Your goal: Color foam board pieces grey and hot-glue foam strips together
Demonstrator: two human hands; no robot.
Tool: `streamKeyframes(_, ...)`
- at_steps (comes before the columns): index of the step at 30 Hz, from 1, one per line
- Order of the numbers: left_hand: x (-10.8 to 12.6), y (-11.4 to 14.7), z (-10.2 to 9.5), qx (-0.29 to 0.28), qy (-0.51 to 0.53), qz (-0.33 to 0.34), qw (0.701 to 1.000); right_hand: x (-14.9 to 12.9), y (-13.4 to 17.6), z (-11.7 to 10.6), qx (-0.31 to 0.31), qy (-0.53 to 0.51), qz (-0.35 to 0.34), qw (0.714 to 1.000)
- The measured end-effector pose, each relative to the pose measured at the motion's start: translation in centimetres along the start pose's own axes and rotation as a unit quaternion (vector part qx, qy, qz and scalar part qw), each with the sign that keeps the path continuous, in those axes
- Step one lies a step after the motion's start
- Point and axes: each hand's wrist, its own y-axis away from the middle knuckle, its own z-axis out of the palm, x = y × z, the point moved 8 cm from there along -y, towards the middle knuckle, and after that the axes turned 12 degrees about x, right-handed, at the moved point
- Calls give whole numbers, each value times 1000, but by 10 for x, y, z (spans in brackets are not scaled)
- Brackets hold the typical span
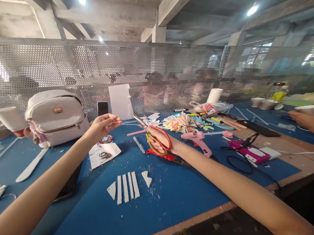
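Cutting seemed underway, red-and-yellow-handled scissors (142, 122) gripped by the right hand (158, 139), the left hand (104, 124) pinched closed, careful alignment apparently needed.

Single view here, and it's riding on the person's head, just above the near edge of the blue mat (177, 208), facing forward and tipped down across it! Close in, too: the mat spreads over the lower half, and both bare forearms run in over it from the bottom corners, the left hand (102, 124) and right hand (158, 141) meeting our eye mid-frame. And it's a wide look, reaching past the mat to the perforated screen (96, 63) behind, then up to the concrete ceiling (121, 13) beyond!
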Motion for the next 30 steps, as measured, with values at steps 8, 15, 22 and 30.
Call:
streamKeyframes(8,14,3,-17,9,-21,39,999,12,54,-42,90,378,-47,920)
streamKeyframes(15,19,10,-14,-24,-106,20,994,-6,70,-34,17,505,-61,861)
streamKeyframes(22,14,8,-20,-12,-171,16,985,-67,-14,29,-24,430,-187,883)
streamKeyframes(30,24,0,-56,62,-199,48,977,-53,-133,106,-92,372,-188,905)
